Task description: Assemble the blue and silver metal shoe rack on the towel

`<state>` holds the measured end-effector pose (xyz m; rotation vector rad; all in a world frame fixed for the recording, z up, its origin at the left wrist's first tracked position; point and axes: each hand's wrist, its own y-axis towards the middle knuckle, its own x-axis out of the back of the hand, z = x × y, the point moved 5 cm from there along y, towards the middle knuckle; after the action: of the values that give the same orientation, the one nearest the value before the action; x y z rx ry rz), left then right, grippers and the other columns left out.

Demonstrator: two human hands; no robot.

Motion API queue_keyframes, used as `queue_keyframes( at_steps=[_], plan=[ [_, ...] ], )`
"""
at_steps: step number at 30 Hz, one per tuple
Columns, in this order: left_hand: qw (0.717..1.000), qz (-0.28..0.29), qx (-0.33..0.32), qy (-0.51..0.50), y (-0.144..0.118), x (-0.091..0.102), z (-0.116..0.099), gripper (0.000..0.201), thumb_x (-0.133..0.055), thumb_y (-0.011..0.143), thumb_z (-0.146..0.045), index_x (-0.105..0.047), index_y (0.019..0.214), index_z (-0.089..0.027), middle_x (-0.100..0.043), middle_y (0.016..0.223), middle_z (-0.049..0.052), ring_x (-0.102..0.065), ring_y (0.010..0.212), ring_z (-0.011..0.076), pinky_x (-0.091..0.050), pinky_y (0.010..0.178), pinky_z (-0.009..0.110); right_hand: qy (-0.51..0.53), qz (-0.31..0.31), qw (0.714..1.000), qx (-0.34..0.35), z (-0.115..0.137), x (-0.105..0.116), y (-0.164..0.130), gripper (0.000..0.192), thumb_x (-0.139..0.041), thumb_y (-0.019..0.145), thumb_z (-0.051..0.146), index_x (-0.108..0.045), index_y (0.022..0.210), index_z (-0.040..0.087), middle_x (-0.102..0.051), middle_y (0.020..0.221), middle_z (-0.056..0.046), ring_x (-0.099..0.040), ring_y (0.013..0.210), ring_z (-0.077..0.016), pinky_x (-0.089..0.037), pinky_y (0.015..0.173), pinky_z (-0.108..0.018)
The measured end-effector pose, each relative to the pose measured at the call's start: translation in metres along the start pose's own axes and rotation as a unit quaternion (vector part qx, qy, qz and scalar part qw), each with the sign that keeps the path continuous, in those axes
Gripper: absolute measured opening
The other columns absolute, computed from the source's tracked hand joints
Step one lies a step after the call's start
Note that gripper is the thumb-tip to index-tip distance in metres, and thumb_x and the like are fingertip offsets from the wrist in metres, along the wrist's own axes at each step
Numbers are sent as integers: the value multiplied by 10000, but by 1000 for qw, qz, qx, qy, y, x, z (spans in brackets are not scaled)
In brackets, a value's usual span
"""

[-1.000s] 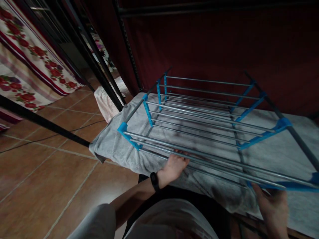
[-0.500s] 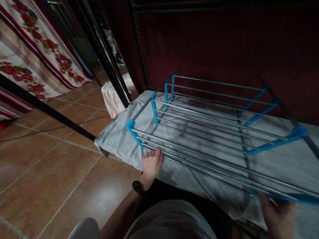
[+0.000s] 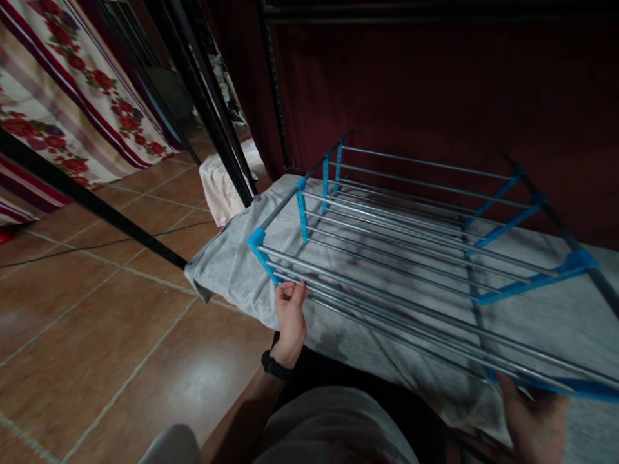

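Observation:
A shoe rack [image 3: 387, 298] of thin metal tubes with blue plastic brackets lies on a grey cloth [image 3: 232, 258] in front of me. My left hand [image 3: 291, 316], a dark band on its wrist, pinches a lower front tube close to the left front blue bracket [image 3: 260, 245]. At the rack's near right corner, my right hand [image 3: 536, 415] is closed around the frame by the right front bracket [image 3: 551, 383]. Its fingertips are partly hidden and in shadow.
A dark red curtain [image 3: 411, 90] hangs just behind the rack. Black metal posts [image 3: 203, 84] rise at the left, and a black bar [image 3: 97, 200] slants over the tiled floor [image 3: 120, 335]. A striped cloth [image 3: 222, 187] and a floral curtain [image 3: 97, 84] are farther off.
My left hand has shifted slightly up and its fingers have changed from lying over the tube to pinching it. The right hand stays at its corner. The view has shifted slightly.

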<state>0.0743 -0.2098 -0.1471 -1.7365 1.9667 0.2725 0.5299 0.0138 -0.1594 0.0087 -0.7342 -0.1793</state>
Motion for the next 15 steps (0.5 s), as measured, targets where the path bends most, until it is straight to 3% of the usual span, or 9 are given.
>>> queue_keyframes(
  at_steps=[5,12,15],
  plan=[
    [999,-36,40,-9,11,10,-8,586,-881,631,-264,-431,1006,-223,-711,782,-11,-724,716,169,-539,675,261,35,24,999,-28,7,-2,-3,821,-720,625,577,-520,1318,185,-670,1174,-193,-677,995,-404,-521,814,-485],
    [1000,2,-1,17,17,16,-15,684,-857,690,-261,-369,1168,-241,-751,837,4,-751,743,174,-563,702,258,11,8,999,-39,10,-1,-5,776,-725,614,602,-538,1251,200,-687,1147,-214,-670,1008,-431,-514,822,-505],
    [1000,16,6,24,21,17,-17,879,-854,706,-220,-298,1387,-242,-734,794,-19,-744,731,161,-569,711,254,-3,19,999,-29,1,-3,-1,784,-691,649,587,-501,1300,194,-683,1160,-214,-673,1010,-436,-508,825,-518]
  ],
)
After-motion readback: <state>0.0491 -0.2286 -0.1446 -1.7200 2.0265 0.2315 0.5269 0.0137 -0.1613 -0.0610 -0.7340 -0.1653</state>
